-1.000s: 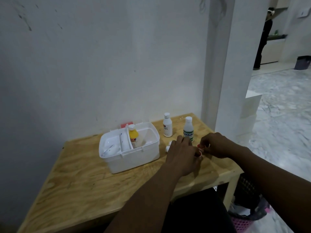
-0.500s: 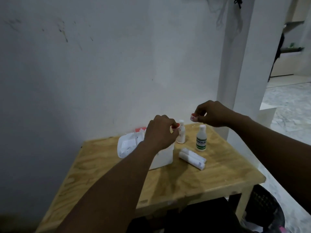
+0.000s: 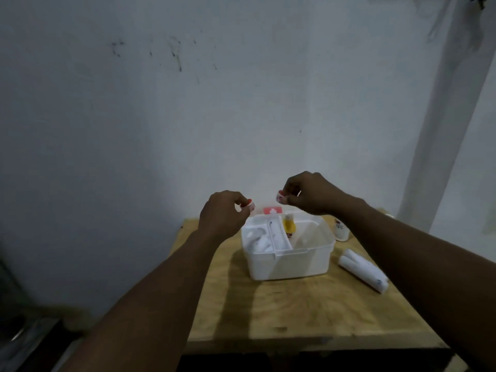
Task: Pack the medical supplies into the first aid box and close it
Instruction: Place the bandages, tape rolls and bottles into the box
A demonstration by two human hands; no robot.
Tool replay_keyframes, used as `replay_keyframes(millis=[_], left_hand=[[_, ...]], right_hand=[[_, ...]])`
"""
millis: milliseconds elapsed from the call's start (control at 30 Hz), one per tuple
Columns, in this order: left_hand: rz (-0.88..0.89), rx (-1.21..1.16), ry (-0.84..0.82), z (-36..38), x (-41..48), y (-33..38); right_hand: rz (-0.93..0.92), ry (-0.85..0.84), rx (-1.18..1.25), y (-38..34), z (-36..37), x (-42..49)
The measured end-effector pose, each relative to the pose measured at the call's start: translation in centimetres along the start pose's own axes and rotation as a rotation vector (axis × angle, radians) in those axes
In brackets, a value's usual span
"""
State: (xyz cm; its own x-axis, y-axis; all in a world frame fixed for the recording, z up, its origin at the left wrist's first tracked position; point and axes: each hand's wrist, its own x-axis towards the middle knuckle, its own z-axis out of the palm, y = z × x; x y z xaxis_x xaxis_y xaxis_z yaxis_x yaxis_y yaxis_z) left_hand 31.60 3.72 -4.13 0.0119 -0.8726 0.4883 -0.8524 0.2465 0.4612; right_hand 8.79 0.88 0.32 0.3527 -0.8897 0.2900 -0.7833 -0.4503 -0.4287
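The white first aid box stands open on the wooden table, with a yellow bottle upright inside and white items in its left tray. Its red-cross lid stands behind. My left hand pinches a small red-and-white tape roll above the box's left rear corner. My right hand pinches a second small red-and-white roll above the box's back edge. Two white bandage rolls lie on the table right of the box. A white bottle is partly hidden behind my right forearm.
A pale wall stands directly behind the table. A white pillar rises at the right. The table's front edge is near me, and dark floor lies to the left.
Both hands rose from the tabletop, each pinching a small roll, and now hover over the box. The view has shifted left, bringing the box into the centre.
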Motion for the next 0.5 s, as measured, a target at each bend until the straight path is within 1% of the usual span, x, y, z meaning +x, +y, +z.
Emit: replay_keyframes(millis=[100, 267, 433, 500], left_hand=[[-0.023, -0.008, -0.032, 0.6, -0.2, -1.6], [0.023, 0.055, -0.154, 2.3, 0.2, -2.8], [0.052, 0.092, -0.234, 3.1, 0.5, -3.3], [0.055, 0.107, -0.266, 3.4, 0.4, -3.6]], right_hand=[[-0.017, -0.018, 0.011, -0.9, 2.6, 0.9], [-0.028, -0.04, -0.02, -1.2, 5.9, 2.0], [-0.067, -0.07, -0.053, -1.2, 7.4, 2.5], [-0.088, -0.069, -0.105, -1.1, 7.7, 2.4]])
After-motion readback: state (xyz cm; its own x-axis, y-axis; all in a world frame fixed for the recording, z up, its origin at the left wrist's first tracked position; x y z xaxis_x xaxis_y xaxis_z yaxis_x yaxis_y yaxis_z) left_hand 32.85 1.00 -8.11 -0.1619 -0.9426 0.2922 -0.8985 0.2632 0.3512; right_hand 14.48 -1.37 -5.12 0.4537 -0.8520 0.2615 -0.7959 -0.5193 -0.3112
